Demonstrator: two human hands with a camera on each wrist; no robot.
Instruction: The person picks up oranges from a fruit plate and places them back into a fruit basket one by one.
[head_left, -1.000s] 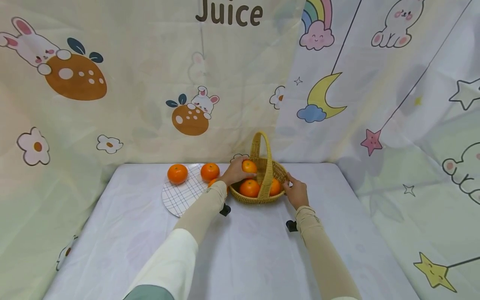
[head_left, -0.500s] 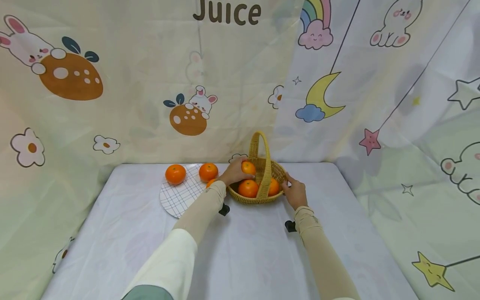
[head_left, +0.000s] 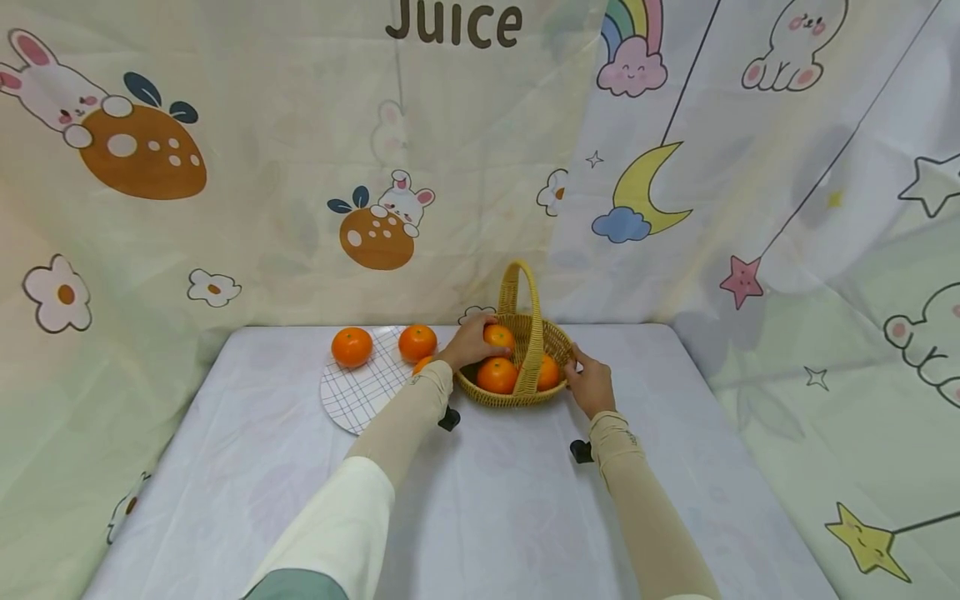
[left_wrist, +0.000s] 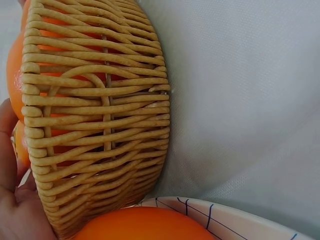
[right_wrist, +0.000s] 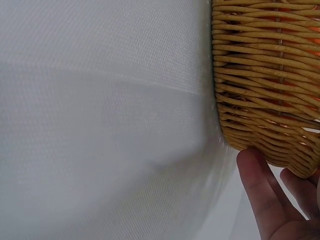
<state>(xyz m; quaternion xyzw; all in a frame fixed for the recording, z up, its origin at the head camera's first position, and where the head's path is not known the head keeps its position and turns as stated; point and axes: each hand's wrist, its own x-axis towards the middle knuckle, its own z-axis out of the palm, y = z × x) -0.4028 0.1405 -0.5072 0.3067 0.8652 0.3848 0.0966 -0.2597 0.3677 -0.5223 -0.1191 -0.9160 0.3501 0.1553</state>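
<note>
A yellow-brown wicker basket point(head_left: 480, 396) with a tall arched handle stands at the back of the table. My left hand point(head_left: 467, 343) reaches over its left rim and holds an orange point(head_left: 498, 335) inside. Two more oranges lie below, one orange point(head_left: 497, 376) left of the handle and another orange point(head_left: 549, 375) partly behind it. At the basket's right rim, my right hand point(head_left: 592, 388) grips the edge. The right wrist view shows fingers point(right_wrist: 260, 185) against the outer weave. In the left wrist view the basket wall point(left_wrist: 100, 120) hides most of the held orange.
Left of the basket is a round white plate point(head_left: 348, 402) with a blue grid. It bears an orange point(head_left: 352, 347), a second orange point(head_left: 417, 342) and a third orange point(head_left: 422, 364) mostly behind my left wrist. A printed cloth backdrop point(head_left: 285, 167) rises behind the table.
</note>
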